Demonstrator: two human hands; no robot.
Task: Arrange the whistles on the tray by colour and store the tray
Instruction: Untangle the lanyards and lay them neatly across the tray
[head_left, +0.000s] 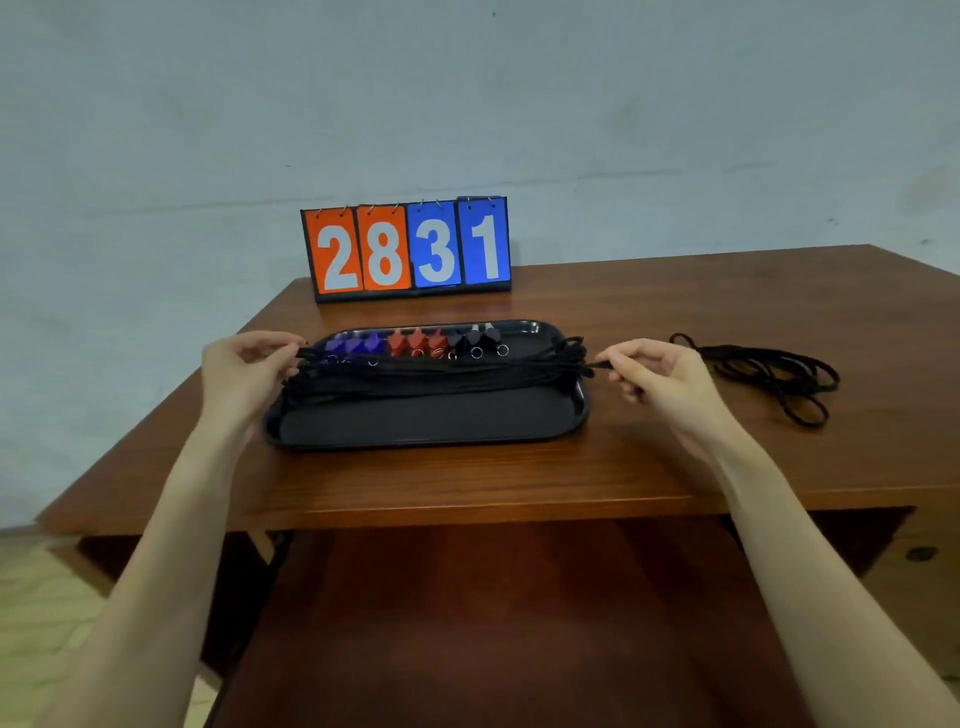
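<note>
Nine whistles are sitting in a row along the far edge of the black tray (426, 434), near the middle of the frame. Three blue whistles (353, 344) are lying to the left, three red whistles (417, 342) in the middle, and three black whistles (474, 336) to the right. So the sorting by colour is looking done.

Both hands are now tidying the black cords (441, 370) that are running across the tray just below the whistles. The left hand (244, 369) is pinching the cords at the left end of the tray. The right hand (657, 371) is pinching the other end at the right, and the cords are stretching flat between them.

Next, I think, the hands are going to need to lay the cords down inside the tray so nothing is hanging over the rim. Then the tray can be lifted flat and put away. Tipping it could make the whistles slide and mix.

Another bunch of loose black cords (769, 375) is lying on the desk (467, 483) to the right, apart from the tray. A flip scoreboard (408, 249) showing 28 and 31 is standing behind the tray, near its far edge, so lifting toward the wall could bump it. Where the tray is getting stored is not showing.
</note>
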